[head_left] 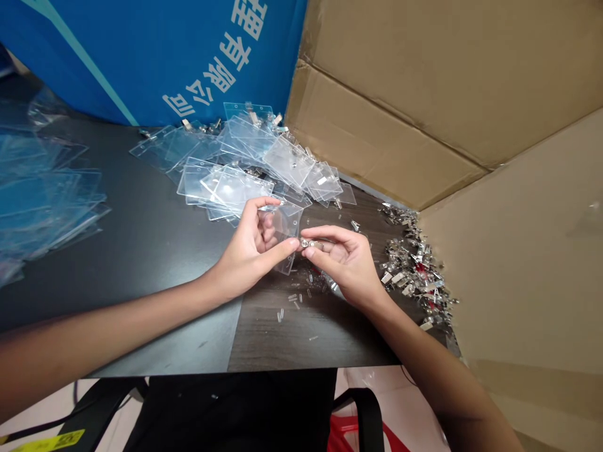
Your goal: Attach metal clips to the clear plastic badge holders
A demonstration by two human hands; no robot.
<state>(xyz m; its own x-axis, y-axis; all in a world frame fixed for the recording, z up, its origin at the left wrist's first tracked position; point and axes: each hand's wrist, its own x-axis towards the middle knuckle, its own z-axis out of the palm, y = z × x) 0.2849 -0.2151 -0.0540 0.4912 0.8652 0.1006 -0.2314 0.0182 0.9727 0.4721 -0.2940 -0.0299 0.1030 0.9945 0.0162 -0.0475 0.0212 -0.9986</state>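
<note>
Okay, a small metal badge clip (306, 243) is sitting pinched between thumb and forefinger of the right hand (346, 260), touching the clear plastic badge holder (287, 232) that the left hand (249, 245) is pinching above the counter (155, 263). Risk: a loosening pinch could be dropping the clip among the small clear pieces (292, 301) nearby.

Blocked at upper centre by heaped clear badge holders (226, 169), at far left by another stack (47, 188), at right by scattered metal clips (414, 270) and a cardboard wall (518, 251); left passable only over the dark desk (141, 251) at centre left.
</note>
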